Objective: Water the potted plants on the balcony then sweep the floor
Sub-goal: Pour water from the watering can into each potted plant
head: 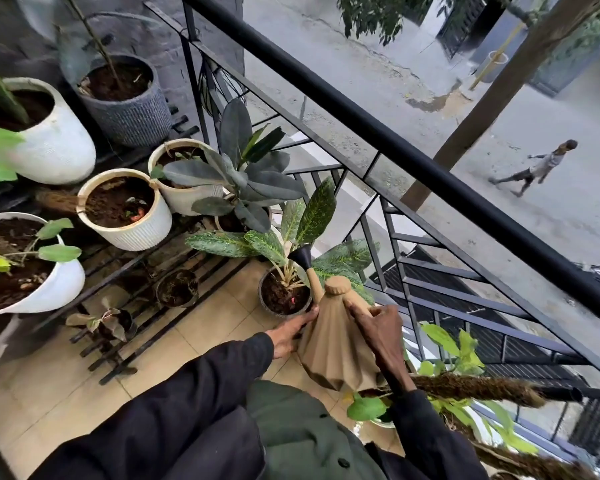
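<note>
Right hand (378,327) grips the handle of the tan can (333,348), left hand (291,336) lies flat against its side, spout over the dark pot (261,299) on the floor by the railing (361,109); watering step, next probably a slow forward tilt

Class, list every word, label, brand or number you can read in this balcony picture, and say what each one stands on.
None: no text can be read anywhere in the picture.
The tan watering can shows no lettering or brand.
The white ribbed pot and the grey pot show only texture.
A pink speck in the dark pot is too small to tell if it is a label.
</note>
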